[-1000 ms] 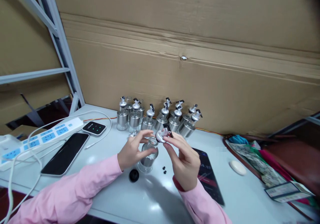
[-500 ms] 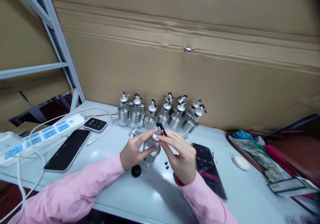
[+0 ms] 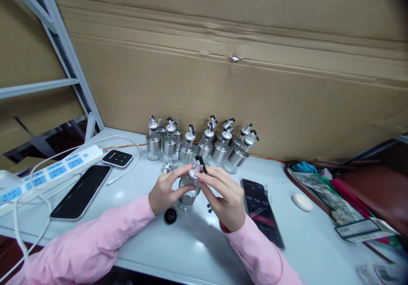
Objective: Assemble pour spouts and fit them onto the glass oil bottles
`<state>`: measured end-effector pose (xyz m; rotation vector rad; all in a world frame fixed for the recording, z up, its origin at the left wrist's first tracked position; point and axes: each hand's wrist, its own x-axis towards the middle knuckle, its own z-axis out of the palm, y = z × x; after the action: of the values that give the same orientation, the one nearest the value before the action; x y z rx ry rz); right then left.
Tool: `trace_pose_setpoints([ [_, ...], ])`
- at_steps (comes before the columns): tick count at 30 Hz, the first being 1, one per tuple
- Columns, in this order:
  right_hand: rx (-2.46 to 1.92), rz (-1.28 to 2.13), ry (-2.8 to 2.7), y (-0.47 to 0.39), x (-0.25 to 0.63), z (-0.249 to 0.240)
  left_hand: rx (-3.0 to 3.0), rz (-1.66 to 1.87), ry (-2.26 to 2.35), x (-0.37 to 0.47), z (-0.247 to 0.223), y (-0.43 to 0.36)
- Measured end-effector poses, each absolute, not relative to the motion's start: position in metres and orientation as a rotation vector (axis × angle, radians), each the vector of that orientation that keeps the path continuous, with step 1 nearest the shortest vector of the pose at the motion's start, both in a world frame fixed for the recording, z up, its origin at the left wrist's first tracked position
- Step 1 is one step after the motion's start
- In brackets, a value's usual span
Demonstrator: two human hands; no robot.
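A glass bottle with a metal band stands upright on the table in front of me. At its mouth is a silver pourer cap with a black lever. My left hand pinches the cap from the left with thumb and fingers, its thumb near the bottle's neck. From the right, my right hand grips the same cap, fingertips at its side and lever. Whether the cap is fully seated is hidden by my fingers. A round black cap lies beside the bottle, and small black plugs lie right of it.
Several capped bottles stand behind, before a cardboard wall. A loose silver pourer lies near them. Phones, a power strip and cables flank the hands. A white oval object sits to the right.
The whole view has shifted slightly, so things appear a little farther left. Both hands stay on the pourer cap, with the fingers nearly unchanged.
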<state>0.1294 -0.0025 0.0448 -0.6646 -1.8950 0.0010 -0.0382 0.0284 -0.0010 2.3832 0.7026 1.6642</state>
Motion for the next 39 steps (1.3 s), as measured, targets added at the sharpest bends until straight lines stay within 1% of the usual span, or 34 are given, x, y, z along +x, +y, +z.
trace_pose_setpoints([
  [5,-0.655,0.027,-1.88,-0.002,0.128,0.043,2.352,1.738,0.693,-0.037,0.0,0.028],
  [12,-0.694,0.015,-1.782,-0.003,0.125,0.031,2.275,1.665,0.72,-0.035,0.0,0.024],
  [16,-0.703,-0.011,-1.889,-0.004,0.129,0.018,2.17,1.577,0.73,-0.033,0.001,0.022],
  [19,-0.742,0.003,-1.838,-0.002,0.136,0.011,1.997,1.55,0.753,-0.031,0.016,0.027],
  [23,-0.799,-0.011,-1.647,0.001,0.144,0.009,1.795,1.695,0.753,-0.029,0.052,0.053],
  [25,-0.813,-0.016,-1.659,0.003,0.147,0.008,1.793,1.746,0.724,-0.028,0.067,0.071],
  [27,-0.829,-0.022,-1.694,0.003,0.147,0.007,1.839,1.7,0.736,-0.028,0.073,0.088],
  [32,-0.848,-0.065,-1.727,0.003,0.148,0.006,1.989,1.588,0.924,-0.027,0.055,0.115],
  [39,-0.88,-0.045,-1.737,0.004,0.15,0.005,2.014,1.507,0.974,-0.027,0.027,0.135],
])
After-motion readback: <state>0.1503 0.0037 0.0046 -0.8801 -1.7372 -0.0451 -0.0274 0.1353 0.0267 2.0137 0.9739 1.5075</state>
